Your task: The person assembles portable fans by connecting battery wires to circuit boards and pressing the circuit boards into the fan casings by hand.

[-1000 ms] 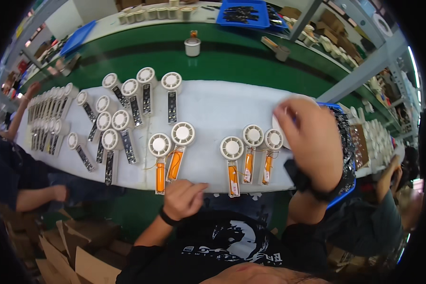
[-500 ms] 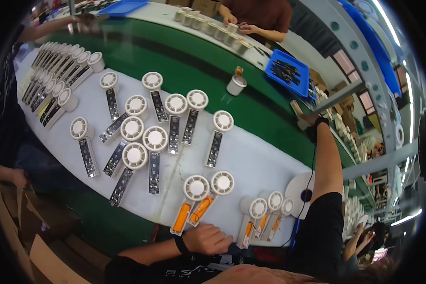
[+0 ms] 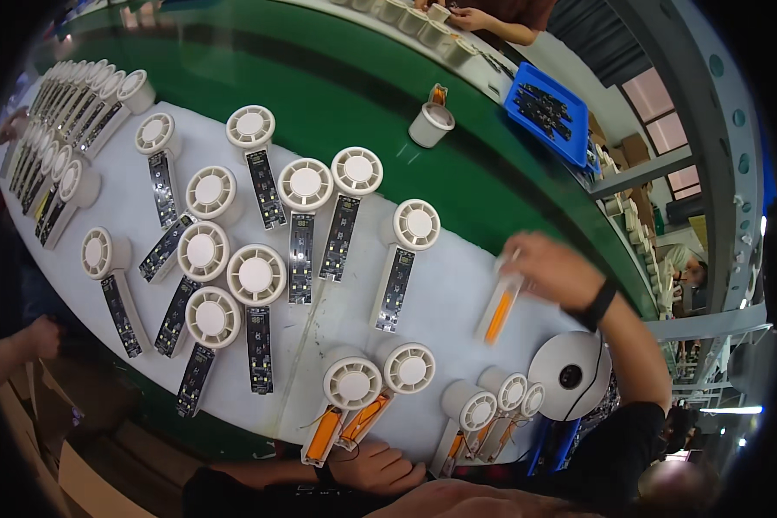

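My right hand (image 3: 548, 272), smeared by motion, grips a white fan-like unit (image 3: 498, 315) by its upper end. The unit's open handle shows an orange strip, and its head is hidden by my fingers. Close to the table's front edge rests my left hand (image 3: 378, 469), its fingers curled and nothing visible in them. Just beyond it lie two similar units with round vented heads (image 3: 352, 382) (image 3: 409, 368) and orange cells in their handles. More orange-celled units (image 3: 470, 406) sit to the right of that hand.
Several units with black circuit boards (image 3: 256, 274) spread across the white table (image 3: 328, 324). More stand in rows (image 3: 104, 95) at far left. A green conveyor belt (image 3: 319, 104) carries one unit (image 3: 432, 125). Beyond are a blue tray (image 3: 548, 112) and a co-worker's hands (image 3: 470, 19). A white reel (image 3: 570, 358) sits right.
My right hand has come back from the belt's far right to above the table, bringing a unit. My left hand stays near the front edge. The view has shifted.
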`<state>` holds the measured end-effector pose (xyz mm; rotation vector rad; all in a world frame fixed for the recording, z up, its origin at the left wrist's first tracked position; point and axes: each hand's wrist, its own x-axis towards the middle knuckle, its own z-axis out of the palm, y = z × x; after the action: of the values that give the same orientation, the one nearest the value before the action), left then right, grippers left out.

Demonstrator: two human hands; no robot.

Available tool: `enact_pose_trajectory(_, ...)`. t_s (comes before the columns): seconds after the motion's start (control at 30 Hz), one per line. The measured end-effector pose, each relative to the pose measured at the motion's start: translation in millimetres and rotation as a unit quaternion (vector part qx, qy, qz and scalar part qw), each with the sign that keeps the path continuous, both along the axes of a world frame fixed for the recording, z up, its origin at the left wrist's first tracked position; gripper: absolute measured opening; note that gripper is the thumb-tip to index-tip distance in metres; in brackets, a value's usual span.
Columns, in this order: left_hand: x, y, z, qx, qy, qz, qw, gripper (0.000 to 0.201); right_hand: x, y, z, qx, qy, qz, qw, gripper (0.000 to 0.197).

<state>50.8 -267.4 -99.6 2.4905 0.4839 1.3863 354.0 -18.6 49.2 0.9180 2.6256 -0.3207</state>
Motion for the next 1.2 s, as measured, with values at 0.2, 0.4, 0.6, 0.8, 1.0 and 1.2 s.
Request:
enact_pose_trajectory(0.2,0,0,-1,0.007,0.007,0.009,1.0,0.011,-48,7,41,-0.151,0.019,-0.095,0.984,0.059)
enact_pose_trajectory(0.4,0,-1,1,-0.007,-0.001,-0.005,1.0,0.013,-108,169,-28,0.301,0.123,0.098,0.94,0.07)
enact_pose_trajectory(0.6,-4,-1,0,0.011,-0.004,-0.006,1.0,0.018,-126,197,-29,0.133,0.076,-0.049,0.987,0.06)
enact_pose_trajectory(0.8,-8,-7,8,-0.023,0.006,-0.007,1.0,0.026,-110,119,57,0.016,0.023,-0.261,0.965,0.048)
enact_pose_trajectory(1.0,-8,-8,1,-0.003,-0.013,-0.059,0.998,0.022,-99,35,9,-0.075,-0.081,-0.324,0.939,0.059)
enact_pose_trajectory(1.2,10,-43,88,-0.245,-0.38,-0.224,0.863,0.044,-93,-62,1,0.224,-0.044,-0.296,0.927,0.054)
